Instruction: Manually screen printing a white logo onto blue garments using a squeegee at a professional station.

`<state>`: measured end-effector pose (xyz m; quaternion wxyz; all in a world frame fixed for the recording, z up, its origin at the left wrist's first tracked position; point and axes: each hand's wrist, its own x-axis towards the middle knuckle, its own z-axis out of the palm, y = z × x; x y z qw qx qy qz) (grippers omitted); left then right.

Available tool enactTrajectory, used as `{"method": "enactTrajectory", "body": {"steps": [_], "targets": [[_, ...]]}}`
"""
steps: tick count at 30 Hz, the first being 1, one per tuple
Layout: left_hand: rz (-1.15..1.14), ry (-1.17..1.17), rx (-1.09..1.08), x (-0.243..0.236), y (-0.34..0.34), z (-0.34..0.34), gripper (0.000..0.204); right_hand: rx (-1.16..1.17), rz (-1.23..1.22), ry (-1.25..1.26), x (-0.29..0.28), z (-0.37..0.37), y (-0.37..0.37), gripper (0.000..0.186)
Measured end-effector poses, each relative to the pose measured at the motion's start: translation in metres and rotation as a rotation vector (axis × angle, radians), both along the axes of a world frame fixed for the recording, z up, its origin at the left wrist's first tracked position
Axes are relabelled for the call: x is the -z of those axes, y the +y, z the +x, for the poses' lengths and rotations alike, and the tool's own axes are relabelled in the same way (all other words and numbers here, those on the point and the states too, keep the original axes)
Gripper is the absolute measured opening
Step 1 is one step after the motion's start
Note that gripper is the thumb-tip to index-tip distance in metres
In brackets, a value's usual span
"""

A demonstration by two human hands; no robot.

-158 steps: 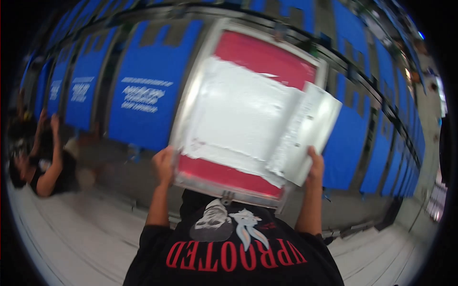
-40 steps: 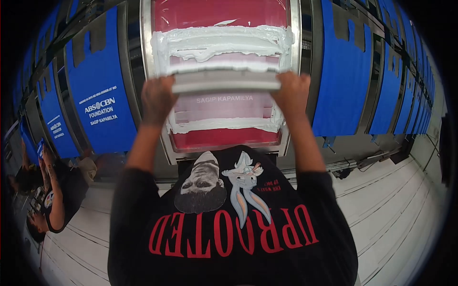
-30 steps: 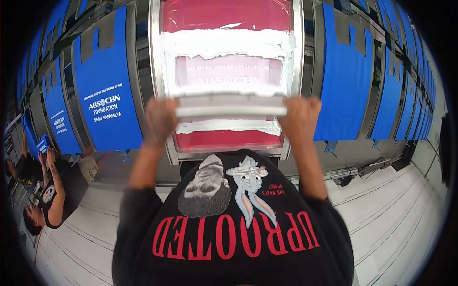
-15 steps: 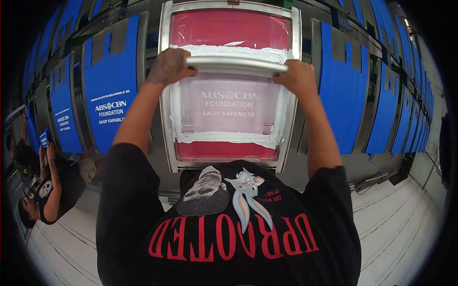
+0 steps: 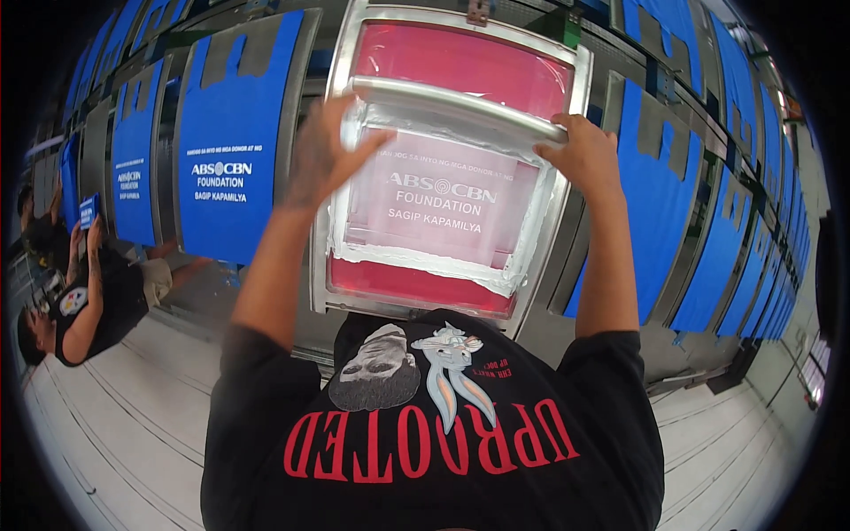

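Note:
A screen-printing frame [image 5: 577,97] with a metal border and red mesh at its near and far parts lies before me. White ink [image 5: 416,262] edges its pale middle panel, which shows white lettering. Across the far part of the screen sits a squeegee [image 5: 456,104] with a long silvery handle, slightly slanted. My right hand [image 5: 580,150] is closed around the squeegee's right end. My left hand [image 5: 326,155], somewhat blurred, has its fingers spread near the handle's left end and holds nothing.
Flat boards with printed blue fabric [image 5: 221,133] stand to the left, and more boards with blue fabric [image 5: 655,177] line the right. At far left a co-worker [image 5: 93,301] in a black top holds up a small blue piece [image 5: 88,212]. Pale floor [image 5: 133,425] lies behind.
My left hand has let go of the squeegee and spread its fingers. The squeegee has shifted to the far side of the upper ink band. The whole view has turned slightly.

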<state>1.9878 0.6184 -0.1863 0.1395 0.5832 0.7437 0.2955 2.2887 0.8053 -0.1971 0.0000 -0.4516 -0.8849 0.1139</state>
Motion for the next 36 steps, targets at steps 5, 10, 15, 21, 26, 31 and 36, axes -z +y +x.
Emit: {"method": "enactTrajectory", "body": {"steps": [5, 10, 15, 21, 26, 31, 36], "targets": [[-1.077, -0.698, 0.362, 0.052, -0.185, 0.078, 0.041, -0.317, -0.356, -0.069, 0.001, -0.011, -0.013, 0.038], [-0.910, -0.919, -0.025, 0.082, -0.271, 0.171, 0.048, -0.220, -0.237, -0.035, -0.002, -0.033, 0.029, 0.048], [-0.734, -1.065, -0.156, 0.090, -0.276, 0.185, 0.039, -0.394, -0.209, 0.012, 0.001, -0.080, 0.027, 0.048], [-0.607, -0.925, -0.004, 0.096, -0.292, 0.179, 0.045, -0.354, -0.303, -0.029, -0.006, -0.092, 0.028, 0.044], [-0.508, -0.896, 0.044, 0.072, -0.281, 0.172, 0.042, -0.354, -0.134, -0.035, -0.006, -0.074, -0.027, 0.037], [-0.648, -0.893, -0.023, 0.085, -0.279, 0.177, 0.039, -0.269, -0.179, -0.154, -0.004, -0.030, -0.156, 0.035], [-0.586, -0.811, -0.063, 0.099, -0.281, 0.186, 0.037, -0.366, -0.008, 0.090, 0.013, 0.015, -0.275, 0.034]]}}
